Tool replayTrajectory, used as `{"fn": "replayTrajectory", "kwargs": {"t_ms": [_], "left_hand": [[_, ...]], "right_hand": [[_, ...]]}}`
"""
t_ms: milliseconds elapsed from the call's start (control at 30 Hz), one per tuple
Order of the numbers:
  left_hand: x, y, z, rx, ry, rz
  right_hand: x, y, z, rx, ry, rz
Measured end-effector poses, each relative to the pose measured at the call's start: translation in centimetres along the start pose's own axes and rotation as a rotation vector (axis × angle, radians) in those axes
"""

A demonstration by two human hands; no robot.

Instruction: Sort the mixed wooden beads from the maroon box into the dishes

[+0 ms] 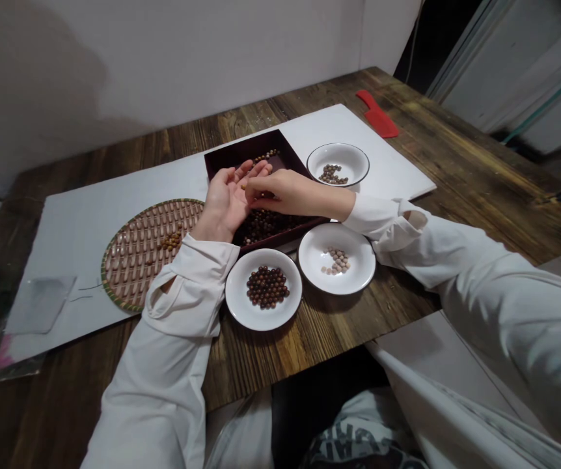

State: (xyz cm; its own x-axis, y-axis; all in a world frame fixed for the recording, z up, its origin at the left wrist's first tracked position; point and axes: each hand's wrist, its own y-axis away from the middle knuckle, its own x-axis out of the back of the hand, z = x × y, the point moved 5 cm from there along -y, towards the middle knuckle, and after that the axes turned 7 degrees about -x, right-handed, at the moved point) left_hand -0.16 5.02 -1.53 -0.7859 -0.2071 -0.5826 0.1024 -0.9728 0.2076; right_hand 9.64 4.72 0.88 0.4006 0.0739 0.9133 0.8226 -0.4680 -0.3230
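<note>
left hand (226, 200) is held palm up, fingers open, over the dark maroon square box (232, 157) of small brown round beads (265, 225). right hand (286, 193): fingertips are drawn together on the left palm; a grip cannot be told.

Sheet (90, 215) on table (456, 169). Box (241, 153) mid-sheet, beads in it. Basket (134, 254) left of box, on sheet. Far bowl (353, 159) just right of box, on sheet. Left bowl (241, 306) and right bowl (358, 260) side by side before box, on table. Left hand (224, 198) and right hand (280, 191) meet over box. Tool (378, 117) behind, far right, off sheet.
</note>
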Motion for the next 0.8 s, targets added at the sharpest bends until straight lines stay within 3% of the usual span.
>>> {"fn": "replayTrajectory", "kwargs": {"t_ms": [167, 500, 800], "left_hand": [[0.1, 0.0, 0.0, -0.008, 0.022, -0.008], [0.5, -0.5, 0.0, -0.056, -0.062, -0.034], [0.7, -0.9, -0.1, -0.05, 0.002, 0.032]], "right_hand": [[0.4, 0.0, -0.1, 0.069, -0.182, 0.027], [0.1, -0.4, 0.8, 0.024, -0.679, -0.08], [0.3, -0.4, 1.4, -0.061, -1.174, -0.163]]}}
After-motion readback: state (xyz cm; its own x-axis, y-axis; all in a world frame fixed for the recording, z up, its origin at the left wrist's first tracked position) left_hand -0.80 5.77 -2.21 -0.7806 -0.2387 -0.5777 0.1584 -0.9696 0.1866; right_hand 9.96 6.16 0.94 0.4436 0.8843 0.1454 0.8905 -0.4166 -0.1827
